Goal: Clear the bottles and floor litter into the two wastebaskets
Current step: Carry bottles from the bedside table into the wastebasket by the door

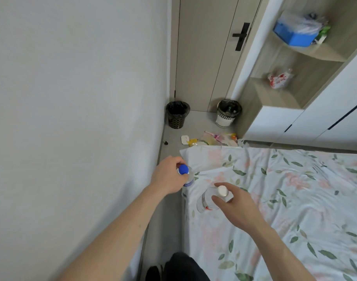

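With the left hand [169,175] holding the blue-capped bottle [185,175] by its neck above the bed [295,199] edge and the right hand [237,203] pinching the white-capped bottle [211,197] near its cap, both should stay gripped firmly while carried to the black wastebasket [177,114] and white wastebasket [228,115].

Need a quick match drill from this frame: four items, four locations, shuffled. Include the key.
Items:
1. blue-capped bottle
2. white-capped bottle
3. black wastebasket
4. floor litter

Locations:
A. on the floor past the foot of the bed
B. gripped by the left hand
C. in the corner by the wall
D. held by the right hand

Pairs: 1-B, 2-D, 3-C, 4-A
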The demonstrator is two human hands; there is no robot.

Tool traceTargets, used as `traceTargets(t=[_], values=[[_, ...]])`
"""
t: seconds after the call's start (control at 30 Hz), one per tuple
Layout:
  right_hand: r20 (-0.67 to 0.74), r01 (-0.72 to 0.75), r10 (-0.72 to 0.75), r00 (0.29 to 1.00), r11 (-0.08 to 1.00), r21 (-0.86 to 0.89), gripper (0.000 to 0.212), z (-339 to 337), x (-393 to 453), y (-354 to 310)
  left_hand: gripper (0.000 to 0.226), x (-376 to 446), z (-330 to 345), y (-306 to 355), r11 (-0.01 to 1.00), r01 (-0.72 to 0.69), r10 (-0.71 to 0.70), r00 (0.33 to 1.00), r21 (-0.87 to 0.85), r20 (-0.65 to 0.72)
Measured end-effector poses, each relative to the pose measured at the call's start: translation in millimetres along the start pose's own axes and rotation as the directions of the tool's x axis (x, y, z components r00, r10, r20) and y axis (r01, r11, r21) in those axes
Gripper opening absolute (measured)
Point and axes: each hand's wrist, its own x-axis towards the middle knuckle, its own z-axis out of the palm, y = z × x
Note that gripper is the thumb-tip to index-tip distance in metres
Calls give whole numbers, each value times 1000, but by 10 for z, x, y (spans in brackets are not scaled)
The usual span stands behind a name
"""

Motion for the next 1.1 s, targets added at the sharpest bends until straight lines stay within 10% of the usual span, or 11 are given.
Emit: traceTargets(t=[0.7,1.1], values=[[-61,-39,43,997,996,77,35,-982,3394,-415,30,3471,-727,395,997,68,-67,997,26,-40],[-168,-171,189,967,979,113,27,-1177,5317,-494,29,6166,-454,684,980,-130,98,975,152,201]])
